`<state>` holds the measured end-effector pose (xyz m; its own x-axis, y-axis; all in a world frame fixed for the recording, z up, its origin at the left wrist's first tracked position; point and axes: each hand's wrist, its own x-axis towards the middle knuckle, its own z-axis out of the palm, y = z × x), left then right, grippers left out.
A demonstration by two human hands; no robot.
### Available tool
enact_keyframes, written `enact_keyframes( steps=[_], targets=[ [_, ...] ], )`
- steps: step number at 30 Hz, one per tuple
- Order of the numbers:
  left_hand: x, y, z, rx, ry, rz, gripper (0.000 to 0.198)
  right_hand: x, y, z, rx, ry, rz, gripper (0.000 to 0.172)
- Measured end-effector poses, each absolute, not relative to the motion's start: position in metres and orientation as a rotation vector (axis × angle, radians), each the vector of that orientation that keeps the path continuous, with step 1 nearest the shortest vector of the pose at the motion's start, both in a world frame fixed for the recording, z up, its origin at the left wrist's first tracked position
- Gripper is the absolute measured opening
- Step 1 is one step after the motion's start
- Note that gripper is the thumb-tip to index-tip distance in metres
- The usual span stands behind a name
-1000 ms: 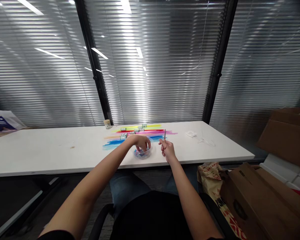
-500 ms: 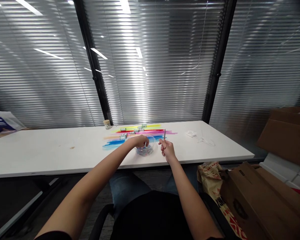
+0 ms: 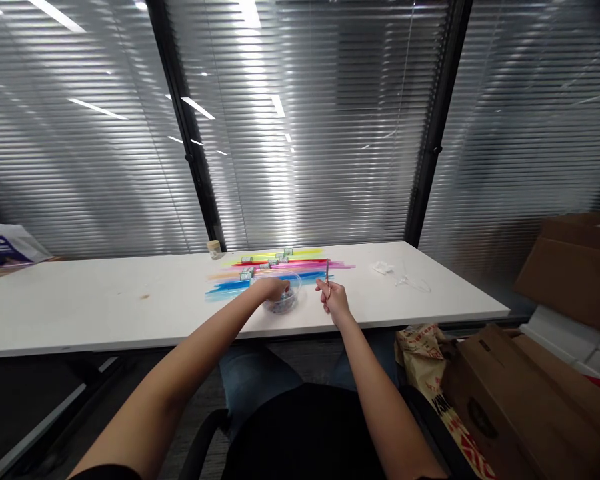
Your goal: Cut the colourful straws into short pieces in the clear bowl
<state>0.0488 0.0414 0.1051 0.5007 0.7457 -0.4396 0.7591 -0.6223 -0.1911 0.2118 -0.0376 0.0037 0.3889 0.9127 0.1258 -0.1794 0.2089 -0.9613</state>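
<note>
A clear round plastic bowl [image 3: 283, 305] with small, mixed-colour bits in it stands near the table's front edge. My left hand [image 3: 274, 289] reaches over its near left side, fingers closed at the bowl's wall; the fingertips are partly hidden. To the right of the bowl, my right hand [image 3: 335, 300] is closed round the handles of a pair of scissors [image 3: 327, 272], whose blades point upward. Just behind the bowl lie long thin strips in blue [image 3: 230, 285], with pink strips [image 3: 337, 265] and yellow strips [image 3: 310, 252] farther back, several held by printed paper bands [image 3: 247, 273].
The white table [image 3: 90, 300] runs along window blinds [image 3: 310, 133]. A small lidded jar [image 3: 214, 249] stands at its back edge. A white adapter-like piece [image 3: 383, 268] and a thin cable [image 3: 415, 285] lie on the right. Cardboard boxes [image 3: 520, 393] and a printed bag [image 3: 420, 350] stand beside my chair.
The bowl has slid a little to the left together with my left hand, which is now lower. My right hand has barely shifted, still holding the scissors upright.
</note>
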Motion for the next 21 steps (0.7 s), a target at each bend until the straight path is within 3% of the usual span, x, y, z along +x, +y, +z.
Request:
enact_keyframes(
  steps=[15, 21],
  targets=[
    [0.052, 0.043, 0.114, 2.450, 1.178, -0.374, 0.035, 0.210, -0.038, 0.005, -1.087, -0.807, 0.896, 0.035],
    [0.048, 0.041, 0.110, 2.818, 1.127, -0.131, 0.018, 0.222, -0.028, 0.008, -1.077, -0.726, 0.922, 0.033]
  ],
)
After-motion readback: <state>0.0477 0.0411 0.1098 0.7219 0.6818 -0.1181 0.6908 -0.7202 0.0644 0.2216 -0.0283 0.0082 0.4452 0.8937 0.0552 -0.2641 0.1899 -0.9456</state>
